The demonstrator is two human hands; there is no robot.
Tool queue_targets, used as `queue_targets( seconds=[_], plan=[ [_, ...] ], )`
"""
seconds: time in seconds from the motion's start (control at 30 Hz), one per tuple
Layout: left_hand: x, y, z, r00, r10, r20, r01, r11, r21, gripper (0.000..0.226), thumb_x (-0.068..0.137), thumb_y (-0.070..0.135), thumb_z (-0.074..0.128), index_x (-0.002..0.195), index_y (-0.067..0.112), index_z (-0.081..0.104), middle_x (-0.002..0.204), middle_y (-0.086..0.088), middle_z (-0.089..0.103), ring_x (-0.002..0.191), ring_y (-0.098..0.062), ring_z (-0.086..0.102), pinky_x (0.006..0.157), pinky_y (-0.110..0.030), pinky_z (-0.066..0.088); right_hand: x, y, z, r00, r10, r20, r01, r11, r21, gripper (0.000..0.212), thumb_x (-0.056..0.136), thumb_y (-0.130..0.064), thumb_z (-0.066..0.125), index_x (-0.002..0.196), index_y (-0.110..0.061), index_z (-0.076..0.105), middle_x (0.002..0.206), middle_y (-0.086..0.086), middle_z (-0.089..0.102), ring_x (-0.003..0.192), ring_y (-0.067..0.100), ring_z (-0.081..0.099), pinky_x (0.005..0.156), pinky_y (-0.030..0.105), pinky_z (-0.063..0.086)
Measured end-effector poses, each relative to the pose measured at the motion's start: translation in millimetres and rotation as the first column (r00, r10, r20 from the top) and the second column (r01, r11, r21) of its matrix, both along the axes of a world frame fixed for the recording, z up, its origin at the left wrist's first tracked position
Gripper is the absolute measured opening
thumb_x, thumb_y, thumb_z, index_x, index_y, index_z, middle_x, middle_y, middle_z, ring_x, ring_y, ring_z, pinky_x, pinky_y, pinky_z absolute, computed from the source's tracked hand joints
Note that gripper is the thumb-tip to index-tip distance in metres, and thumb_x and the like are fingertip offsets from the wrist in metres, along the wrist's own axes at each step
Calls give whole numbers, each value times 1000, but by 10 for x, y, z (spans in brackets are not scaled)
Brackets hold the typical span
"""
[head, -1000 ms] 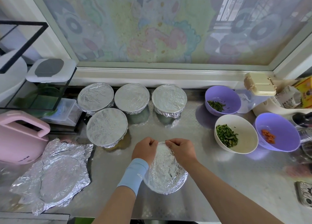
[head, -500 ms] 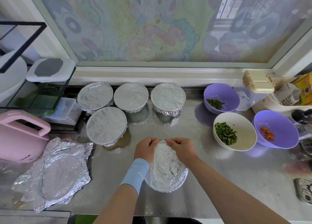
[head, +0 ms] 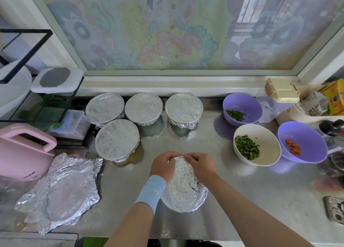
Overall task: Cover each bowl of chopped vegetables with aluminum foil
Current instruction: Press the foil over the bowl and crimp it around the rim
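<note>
A foil-covered bowl (head: pixel 184 192) sits on the steel counter in front of me. My left hand (head: pixel 162 165) and my right hand (head: pixel 200 165) both curl over its far rim and pinch the foil edge there. Several other foil-covered bowls (head: pixel 117 139) stand behind it to the left. Three bowls stand uncovered on the right: a purple bowl (head: pixel 242 108) with green strips, a white bowl (head: pixel 257 144) with chopped green vegetables, and a purple bowl (head: pixel 302 141) with orange pieces. Loose crumpled foil sheets (head: pixel 61 192) lie at the front left.
A pink appliance (head: pixel 22 153) stands at the left edge beside a clear plastic box (head: pixel 72 125) and a black wire rack. A lidded container (head: pixel 282 91) and packets crowd the back right. A window sill runs behind the bowls.
Both hands stay on the far rim of the near bowl; the fingers have drawn slightly closer together over the foil edge. Nothing else has moved.
</note>
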State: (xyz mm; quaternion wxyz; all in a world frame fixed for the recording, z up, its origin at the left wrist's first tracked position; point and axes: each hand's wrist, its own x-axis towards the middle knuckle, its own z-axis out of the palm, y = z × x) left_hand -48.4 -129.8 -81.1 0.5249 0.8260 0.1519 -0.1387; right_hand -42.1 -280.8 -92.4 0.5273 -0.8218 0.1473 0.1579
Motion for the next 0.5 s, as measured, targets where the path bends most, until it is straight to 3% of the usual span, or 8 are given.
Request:
queue_targets(
  seconds=[0.13,0.33,0.4,0.5],
  plan=[
    [-9,-1,-39,999,28,19,-28,1000,5,25,92,18,57,88,35,75,90,23,71,87,3,62,71,-8,44,8,-11,-33,1000,20,3,-20,1000,-12,9,89,-35,68,89,-35,77,78,-8,74,56,5,53,55,19,43],
    [-100,-21,-85,994,106,4,-106,994,9,25,94,21,53,89,35,73,91,17,70,89,-7,63,82,-27,53,22,-83,-27,998,63,-29,-62,998,27,12,91,-33,65,97,-35,76,85,-13,74,78,5,66,74,22,51],
    [-115,-23,-83,992,124,2,-124,992,8,24,94,20,52,92,32,73,92,16,70,90,-7,63,83,-27,52,-1,-106,-37,998,49,-26,-49,998,27,12,91,-31,65,92,-36,76,81,-12,74,76,10,67,74,25,53],
    [-131,-38,-73,988,155,0,-155,988,-2,24,95,19,51,92,29,73,91,15,70,89,-7,63,82,-27,52,-29,-113,-39,999,37,-27,-36,999,39,13,91,-31,65,90,-37,77,81,-20,73,83,3,68,76,21,53]
  ],
)
